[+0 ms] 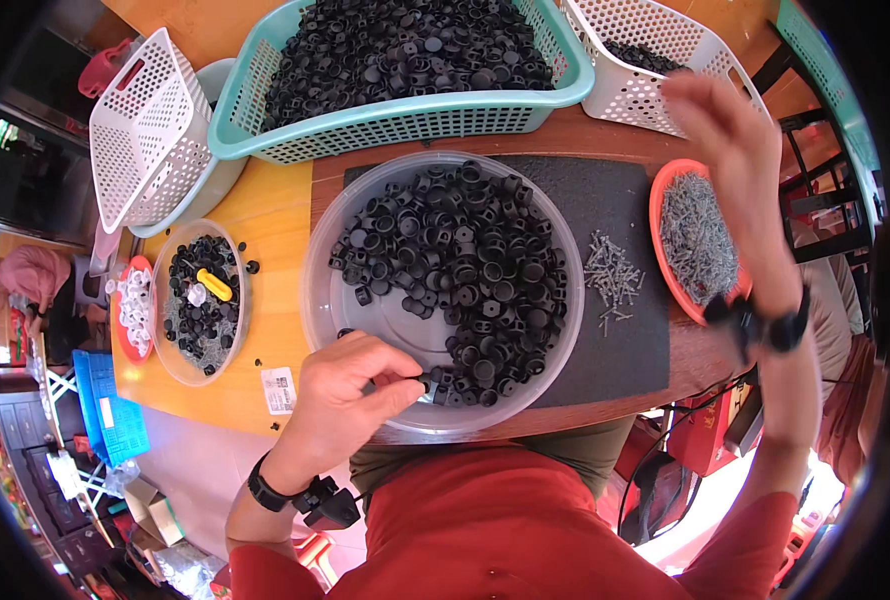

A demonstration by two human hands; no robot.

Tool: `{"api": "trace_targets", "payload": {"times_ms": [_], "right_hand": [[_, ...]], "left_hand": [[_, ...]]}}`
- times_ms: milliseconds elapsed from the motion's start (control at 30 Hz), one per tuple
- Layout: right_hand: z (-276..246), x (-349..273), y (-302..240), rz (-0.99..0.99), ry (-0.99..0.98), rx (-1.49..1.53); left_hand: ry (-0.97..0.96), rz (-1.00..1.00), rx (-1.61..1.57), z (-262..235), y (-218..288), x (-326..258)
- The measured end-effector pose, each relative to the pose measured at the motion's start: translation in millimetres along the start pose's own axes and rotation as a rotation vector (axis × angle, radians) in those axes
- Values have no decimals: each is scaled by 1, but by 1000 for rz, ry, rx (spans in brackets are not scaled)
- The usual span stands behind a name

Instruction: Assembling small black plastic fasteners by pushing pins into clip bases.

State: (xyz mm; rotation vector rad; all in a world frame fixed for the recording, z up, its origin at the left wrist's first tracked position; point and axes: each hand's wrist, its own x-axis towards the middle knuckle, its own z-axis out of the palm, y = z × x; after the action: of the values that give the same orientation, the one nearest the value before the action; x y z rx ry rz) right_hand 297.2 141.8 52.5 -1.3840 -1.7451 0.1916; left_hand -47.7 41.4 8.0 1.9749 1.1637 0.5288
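Nearest, the left hand [343, 395] has its grip closed, thumb against forefinger, on a small black part [424, 382] at the near rim of the round clear tub [315, 300]; the part looks light, stiff and smooth (hard plastic, I judge), so it should stand a firm pinch, best across its sides, though it may roll; more black parts [495, 270] heap in the tub.

Beyond, on the worktop [275, 215], loose screws [613, 280] lie on a dark mat [605, 365], beside an orange bowl [657, 215] of screws; the right hand [733, 145] hangs past it, grip loosely spread, nothing visible in it; farthest, a teal basket [415, 125] brims with black parts.
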Motion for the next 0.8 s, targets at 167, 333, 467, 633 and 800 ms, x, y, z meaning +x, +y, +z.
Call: {"api": "trace_targets", "payload": {"times_ms": [167,333,467,633,800], "right_hand": [[37,-90,-84,-215,-260,297],[74,-121,-117,-188,-261,513],[81,-125,-123,-194,-252,528],[81,-130,-123,49,-284,698],[92,-126,-120,-89,-270,480]], "left_hand": [[213,-225,-838,4,7,-4],[230,-207,-1015,11,16,-3],[228,-186,-1071,16,15,-7],[225,-186,-1153,17,3,-10],[251,-130,-1203,16,3,-14]]}}
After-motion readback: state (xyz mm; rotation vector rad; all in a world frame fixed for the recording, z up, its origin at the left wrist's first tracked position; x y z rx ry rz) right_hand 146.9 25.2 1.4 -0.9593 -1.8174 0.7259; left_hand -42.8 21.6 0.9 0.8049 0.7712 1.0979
